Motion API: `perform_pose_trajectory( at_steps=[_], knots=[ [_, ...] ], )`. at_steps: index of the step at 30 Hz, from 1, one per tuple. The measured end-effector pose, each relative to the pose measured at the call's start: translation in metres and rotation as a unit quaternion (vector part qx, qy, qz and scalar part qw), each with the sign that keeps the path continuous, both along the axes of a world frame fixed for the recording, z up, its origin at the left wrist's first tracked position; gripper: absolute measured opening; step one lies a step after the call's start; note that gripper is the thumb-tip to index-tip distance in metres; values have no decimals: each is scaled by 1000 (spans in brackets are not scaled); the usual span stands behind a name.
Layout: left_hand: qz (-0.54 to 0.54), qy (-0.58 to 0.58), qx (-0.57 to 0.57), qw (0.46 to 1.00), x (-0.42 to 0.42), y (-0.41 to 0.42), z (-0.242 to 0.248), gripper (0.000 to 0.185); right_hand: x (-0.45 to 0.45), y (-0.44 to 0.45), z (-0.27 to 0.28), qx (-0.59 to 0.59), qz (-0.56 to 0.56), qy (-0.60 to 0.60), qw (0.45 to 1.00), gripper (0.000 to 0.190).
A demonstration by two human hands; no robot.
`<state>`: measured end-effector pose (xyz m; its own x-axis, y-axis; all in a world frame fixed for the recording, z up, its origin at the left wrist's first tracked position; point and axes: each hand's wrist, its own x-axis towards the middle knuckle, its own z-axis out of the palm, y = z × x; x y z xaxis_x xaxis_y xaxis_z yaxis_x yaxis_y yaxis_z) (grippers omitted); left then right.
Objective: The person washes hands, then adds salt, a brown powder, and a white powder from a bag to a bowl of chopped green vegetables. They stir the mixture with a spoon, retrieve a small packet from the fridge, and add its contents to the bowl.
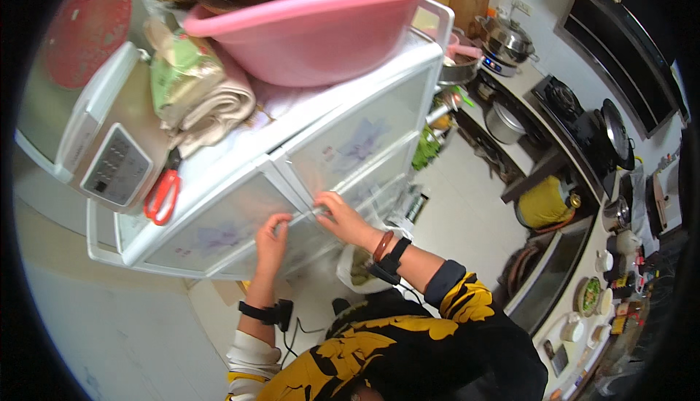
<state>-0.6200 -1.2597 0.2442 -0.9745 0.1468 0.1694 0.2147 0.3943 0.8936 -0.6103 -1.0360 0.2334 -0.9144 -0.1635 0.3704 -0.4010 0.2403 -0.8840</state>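
Note:
A white cabinet (273, 144) with translucent, flower-printed door panels stands before me. My right hand (339, 218) is at the inner edge of the right door (361, 141), its fingers curled near the seam; whether they grip it is unclear. At the left door (219, 234), my left hand (273, 234) has its thumb and fingertips bent toward each other, with no object seen between them. On the cabinet top are a pink plastic basin (322, 34) with woven baskets in it, a folded beige cloth (208, 105), red-handled scissors (163, 196) and a rice cooker (117, 163).
A white container (350, 270) with greenish contents stands on the floor below my right forearm. Leafy greens (427, 147) lie beyond the cabinet's right side. Along the right run a counter with dishes, a gas stove (560, 97), a steel pot (508, 40) and a yellow gas cylinder (544, 201).

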Motion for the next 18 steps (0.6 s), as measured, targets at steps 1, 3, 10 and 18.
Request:
perform_pose_trajectory(
  at_steps=[1,3,10,18],
  knots=[
    [-6,14,-5,1000,-2,-3,-1,16,-8,-8,-1,19,-20,-5,1000,19],
    [-19,12,-15,1000,-4,-7,-1,17,-13,-12,-5,46,-56,-67,995,20],
    [-143,46,-50,987,-5,-24,1,21,13,-28,-19,31,-159,109,981,26],
    [-342,-169,-11,924,18,-40,-63,16,165,23,-75,110,-288,-136,942,21]
  ],
)
